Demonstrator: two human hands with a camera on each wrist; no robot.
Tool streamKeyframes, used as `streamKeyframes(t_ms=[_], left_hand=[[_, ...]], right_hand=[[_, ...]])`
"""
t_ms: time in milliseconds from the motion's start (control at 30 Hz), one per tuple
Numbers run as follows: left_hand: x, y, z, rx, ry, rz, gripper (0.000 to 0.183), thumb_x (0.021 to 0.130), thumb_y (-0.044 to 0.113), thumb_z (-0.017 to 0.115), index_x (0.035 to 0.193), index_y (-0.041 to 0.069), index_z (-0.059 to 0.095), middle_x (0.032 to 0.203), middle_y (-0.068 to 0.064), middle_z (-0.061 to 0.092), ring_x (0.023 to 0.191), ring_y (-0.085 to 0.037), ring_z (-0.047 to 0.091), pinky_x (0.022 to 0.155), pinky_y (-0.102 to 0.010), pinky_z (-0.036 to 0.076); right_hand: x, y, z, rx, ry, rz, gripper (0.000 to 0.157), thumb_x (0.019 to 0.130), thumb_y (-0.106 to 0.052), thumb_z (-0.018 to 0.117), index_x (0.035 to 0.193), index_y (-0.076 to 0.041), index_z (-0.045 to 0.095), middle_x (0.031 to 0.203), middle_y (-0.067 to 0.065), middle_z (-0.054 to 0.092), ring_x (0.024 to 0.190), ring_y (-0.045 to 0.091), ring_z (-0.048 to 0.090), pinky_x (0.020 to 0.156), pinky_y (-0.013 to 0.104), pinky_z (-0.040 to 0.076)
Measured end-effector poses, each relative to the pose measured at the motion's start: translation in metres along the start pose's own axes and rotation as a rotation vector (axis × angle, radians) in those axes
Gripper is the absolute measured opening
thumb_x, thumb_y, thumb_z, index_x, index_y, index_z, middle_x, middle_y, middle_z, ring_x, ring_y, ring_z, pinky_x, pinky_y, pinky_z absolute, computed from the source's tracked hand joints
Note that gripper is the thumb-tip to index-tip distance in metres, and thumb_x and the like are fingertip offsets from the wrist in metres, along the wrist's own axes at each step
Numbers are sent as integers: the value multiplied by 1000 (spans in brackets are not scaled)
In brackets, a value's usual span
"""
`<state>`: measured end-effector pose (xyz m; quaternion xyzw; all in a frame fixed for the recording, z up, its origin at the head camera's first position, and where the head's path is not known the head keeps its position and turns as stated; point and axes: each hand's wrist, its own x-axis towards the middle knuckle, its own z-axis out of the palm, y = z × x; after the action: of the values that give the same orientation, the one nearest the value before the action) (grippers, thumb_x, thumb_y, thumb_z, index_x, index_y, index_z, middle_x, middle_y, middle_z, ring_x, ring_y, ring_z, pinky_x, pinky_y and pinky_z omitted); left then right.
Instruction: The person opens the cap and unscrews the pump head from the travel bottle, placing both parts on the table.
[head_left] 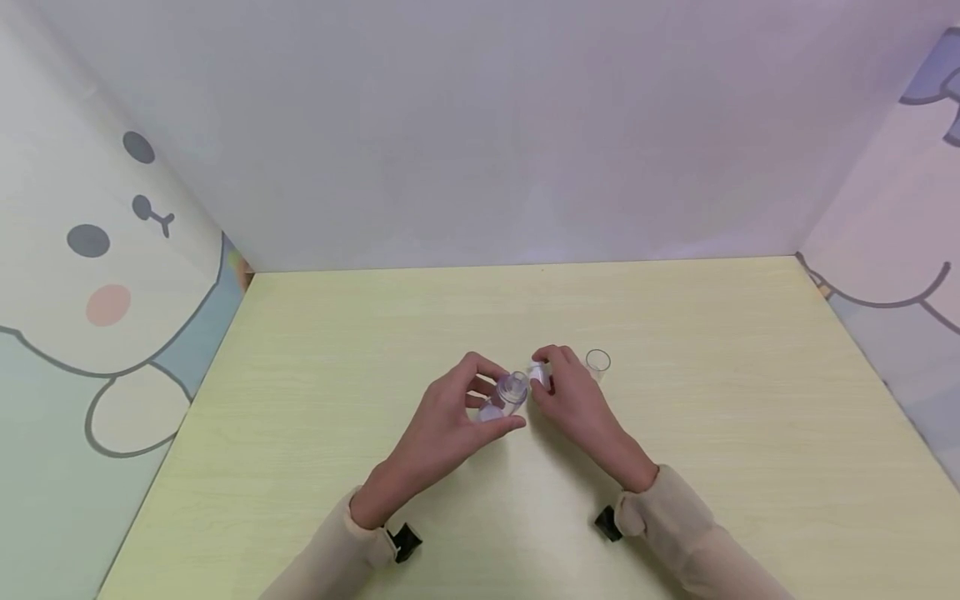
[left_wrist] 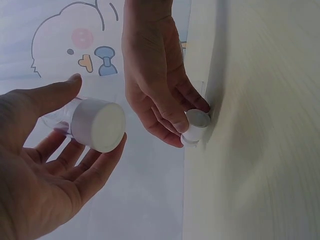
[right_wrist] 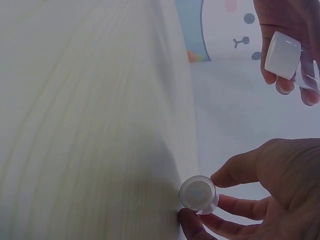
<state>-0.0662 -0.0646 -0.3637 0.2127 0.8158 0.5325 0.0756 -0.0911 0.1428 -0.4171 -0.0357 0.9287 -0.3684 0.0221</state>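
My left hand (head_left: 450, 417) holds a small clear bottle (head_left: 514, 387) between thumb and fingers, raised above the table. The bottle tilts, its narrow clear neck towards the right hand and its white base (left_wrist: 100, 125) towards the left palm. Just to the right, my right hand (head_left: 576, 400) pinches a small white cylindrical part (head_left: 538, 373) with thumb and fingertips, low by the tabletop. From the right wrist its round end (right_wrist: 198, 194) shows a clear rim around a white centre. The two held things are close together but apart.
A clear open-topped cup or cover (head_left: 597, 362) stands on the table just beyond the right hand. The pale wooden table (head_left: 360, 333) meets a plain back wall (head_left: 510, 167), with cartoon-printed panels (head_left: 108, 305) at both sides. Black straps show at both cuffs.
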Motion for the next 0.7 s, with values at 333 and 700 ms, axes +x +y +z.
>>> streamKeyframes(t_ms=[333, 700], left_hand=[[2, -4, 1, 6, 5, -21, 46, 85, 17, 88, 118, 21, 57, 118, 8, 67, 102, -11, 71, 92, -32, 62], [9, -14, 1, -41, 26, -49, 44, 86, 14, 86, 119, 20, 57, 118, 5, 67, 104, -15, 71, 94, -38, 62]], right_hand=[[-1, 0, -1, -31, 11, -18, 29, 96, -6, 67, 124, -1, 62, 124, 21, 63, 87, 24, 59, 76, 35, 53], [-12, -4, -6, -114, 78, -112, 27, 93, -5, 70, 119, 0, 65, 124, 25, 64, 108, 40, 64, 90, 52, 57]])
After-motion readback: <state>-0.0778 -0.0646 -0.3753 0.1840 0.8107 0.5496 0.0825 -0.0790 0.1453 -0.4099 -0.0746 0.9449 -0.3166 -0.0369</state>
